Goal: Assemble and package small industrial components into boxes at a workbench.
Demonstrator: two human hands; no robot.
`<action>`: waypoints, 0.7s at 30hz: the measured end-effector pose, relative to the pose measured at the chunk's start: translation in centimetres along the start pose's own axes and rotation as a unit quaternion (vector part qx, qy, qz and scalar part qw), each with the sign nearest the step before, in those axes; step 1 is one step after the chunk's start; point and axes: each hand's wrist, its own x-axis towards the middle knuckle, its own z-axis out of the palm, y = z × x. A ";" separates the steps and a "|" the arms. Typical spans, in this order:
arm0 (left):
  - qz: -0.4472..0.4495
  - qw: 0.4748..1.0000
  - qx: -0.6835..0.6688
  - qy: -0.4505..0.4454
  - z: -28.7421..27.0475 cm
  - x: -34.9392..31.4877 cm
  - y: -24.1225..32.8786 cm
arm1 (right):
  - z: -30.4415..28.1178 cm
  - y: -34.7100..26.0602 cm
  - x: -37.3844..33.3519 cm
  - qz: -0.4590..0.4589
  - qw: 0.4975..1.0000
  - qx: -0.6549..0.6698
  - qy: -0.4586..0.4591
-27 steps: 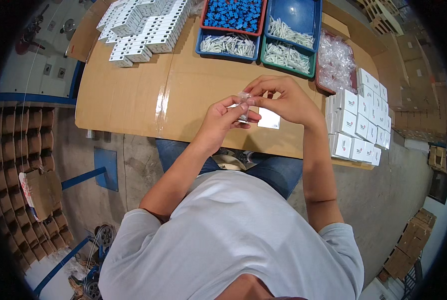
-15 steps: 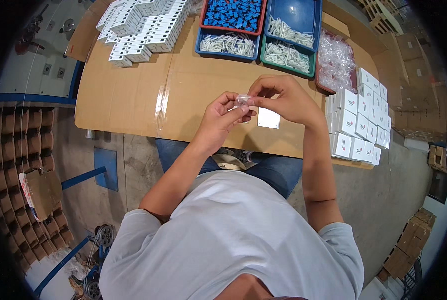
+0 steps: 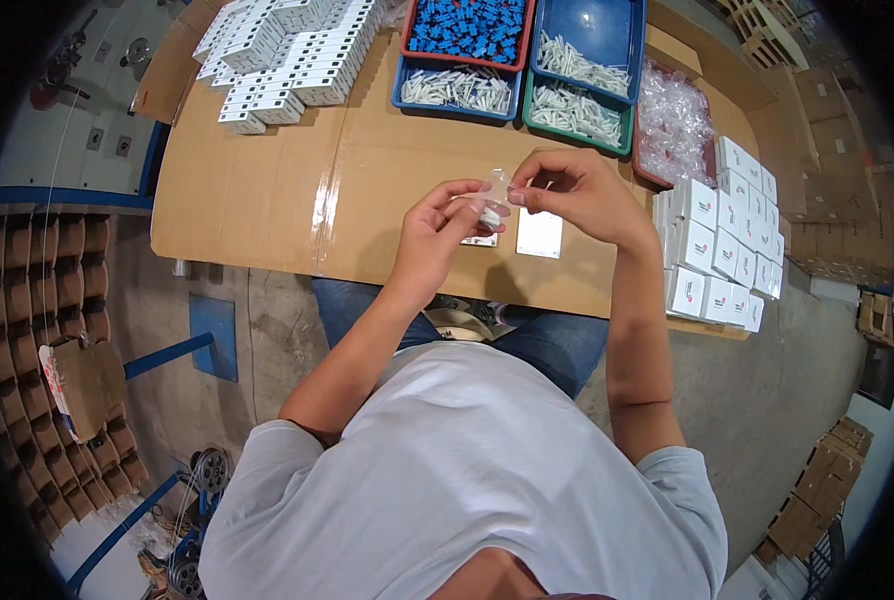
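One clear bag (image 3: 497, 181) is held up to the left of the white rectangle (image 3: 539, 235) that lies on the cardboard-covered table (image 3: 237, 200). The bag's long axis runs roughly away from the body, tipped slightly to the right; its clear end is pointed outward, and white contents (image 3: 490, 216) are seen at the end nearer the body. How many pieces are inside cannot be told.

Two hands are seen. By the left hand (image 3: 437, 222), left of the white rectangle, the bag's lower part is gripped between closed thumb and fingers. By the right hand (image 3: 589, 200), just beyond and right of the rectangle, the bag's right edge is pinched with thumb and forefinger brought together. One white piece (image 3: 480, 241), partly hidden, is seen left of the rectangle, below the left hand.

Five trays are set out beyond the rectangle. To its left, one red tray (image 3: 403, 50) is filled with blue pieces, and one blue tray (image 3: 452, 112) with white sticks. White sticks are also held in a second blue tray (image 3: 587, 32) and one green tray (image 3: 578, 146), slightly to its right; farther right, clear packets (image 3: 672, 115) are heaped in one dark red tray (image 3: 657, 176). The sticks are too many to count.
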 end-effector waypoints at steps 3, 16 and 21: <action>0.028 0.999 0.036 0.002 -0.2 0.0 -0.1 | -0.2 0.6 -0.2 0.030 0.998 0.062 0.010; 0.105 0.990 0.092 0.001 0.0 -0.3 0.3 | 0.8 1.6 -0.3 -0.024 0.998 0.052 0.003; 0.084 0.991 0.105 -0.003 -0.4 -0.2 0.0 | 1.4 1.7 -0.1 -0.047 0.994 0.096 0.021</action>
